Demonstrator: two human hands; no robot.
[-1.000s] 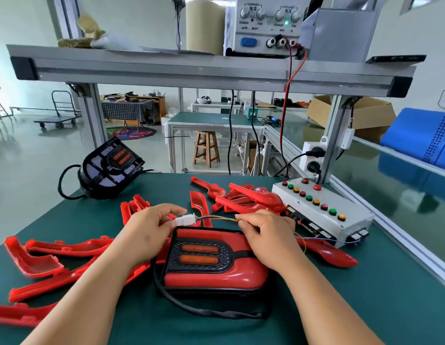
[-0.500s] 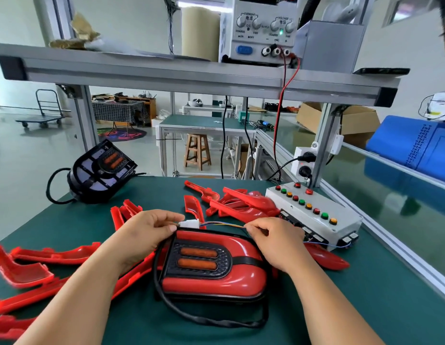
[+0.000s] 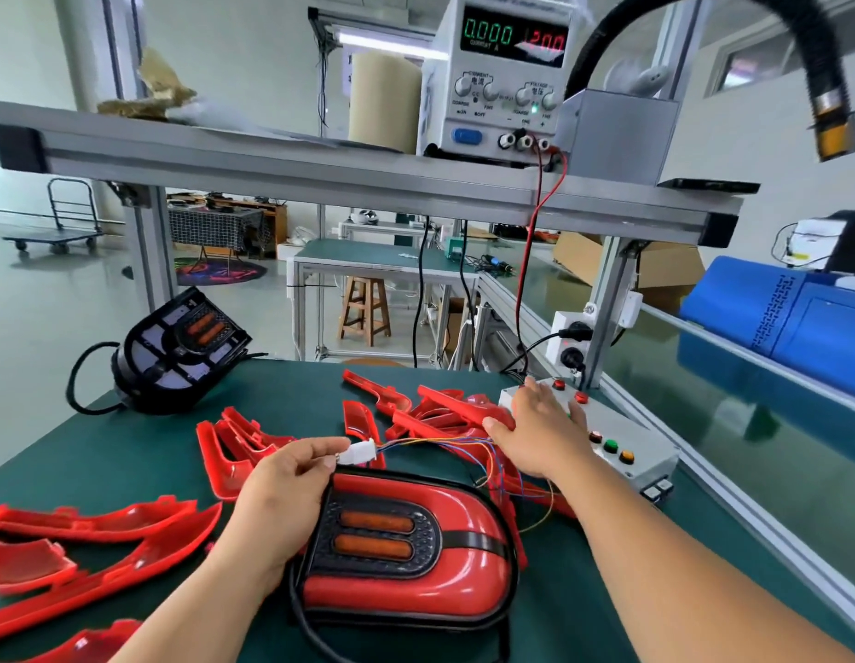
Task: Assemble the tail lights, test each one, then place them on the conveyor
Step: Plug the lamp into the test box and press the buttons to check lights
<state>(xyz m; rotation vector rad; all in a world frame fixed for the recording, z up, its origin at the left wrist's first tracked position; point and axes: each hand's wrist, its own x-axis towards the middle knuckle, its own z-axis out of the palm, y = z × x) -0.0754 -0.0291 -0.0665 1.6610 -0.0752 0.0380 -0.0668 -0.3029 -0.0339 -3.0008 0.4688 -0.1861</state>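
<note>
Bright, even light fills the room, and a ceiling tube lamp (image 3: 382, 40) glows just left of the power supply (image 3: 502, 79). Glare washes out the supply's red digits, while its green ones read sharply. Below it, the glossy tail light (image 3: 406, 581) carries soft white highlights and throws only a faint shadow on the desk (image 3: 129, 452). The shelf beam (image 3: 320, 169) under the supply slants with wide-angle distortion. The red parts (image 3: 29, 567) far down-left of it look smeared.
</note>
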